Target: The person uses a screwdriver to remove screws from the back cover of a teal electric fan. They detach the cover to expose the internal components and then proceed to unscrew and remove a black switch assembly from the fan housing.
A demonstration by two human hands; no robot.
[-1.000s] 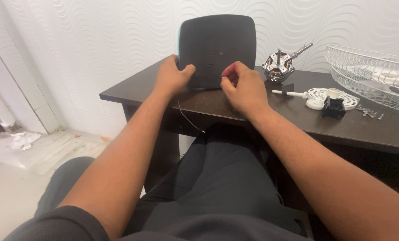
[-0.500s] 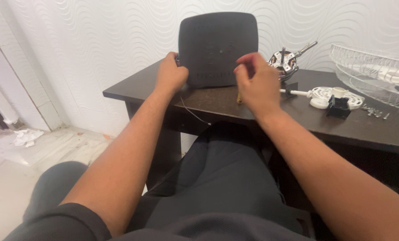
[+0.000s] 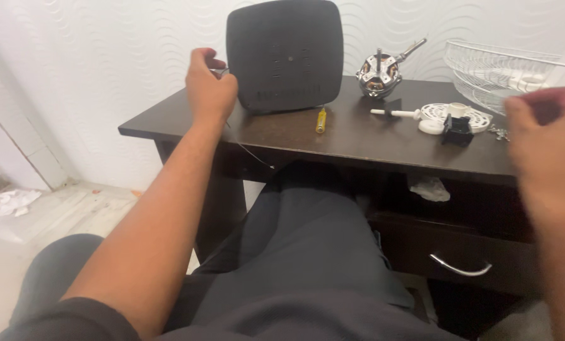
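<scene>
Standing upright on the desk (image 3: 358, 142), the dark panel (image 3: 285, 55) is steadied by the left hand (image 3: 208, 88), fingers clenched at its edge with a thin wire (image 3: 248, 150) trailing, while the screwdriver (image 3: 321, 119) lies unused and the right hand (image 3: 547, 136), loosely curled and blurred, holds nothing, the motor (image 3: 378, 74) and fan grille (image 3: 503, 69) remaining unassembled.

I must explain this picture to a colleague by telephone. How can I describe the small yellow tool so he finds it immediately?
Start at the dark wooden desk against the white wall. A black rounded panel stands upright there; the small screwdriver lies on the desktop just before its lower right corner. It is the only yellow thing there, unlike the metal motor further right.

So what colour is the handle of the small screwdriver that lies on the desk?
Yellow. The screwdriver lies in front of the dark panel; the head view shows it.
</scene>
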